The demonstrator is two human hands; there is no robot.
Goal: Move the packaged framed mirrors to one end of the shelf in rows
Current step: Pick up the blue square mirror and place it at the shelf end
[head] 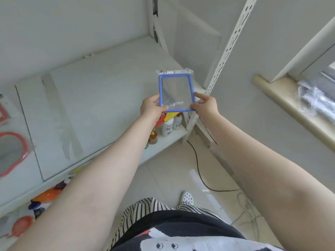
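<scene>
A: Start at the fingers. What are they doing?

B: Both hands pinch one packaged mirror [176,92], blue frame, clear wrap. The left hand [152,107] grips its near left corner, thumb on top; the right hand [205,104] clamps the near right corner the same way.

A: And where is the mirror?

B: In the air over the right end of the shelf [101,98], near the slotted upright [226,46], tilted with its far edge raised. It isn't touching the shelf, as far as I can tell.

A: So which step is this?

B: Carrying, I'd say, just short of setting it down. That end of the shelf is bare, so this looks like the first of a row.

A: The rest?

B: Red-framed mirrors [10,153] lie at the far left, well apart from this one.

A: What does the next move need?

B: Lower it flat, square to the shelf edge and close to the end corner, then let go with both hands. The wrap is slick, so it might slide.
</scene>
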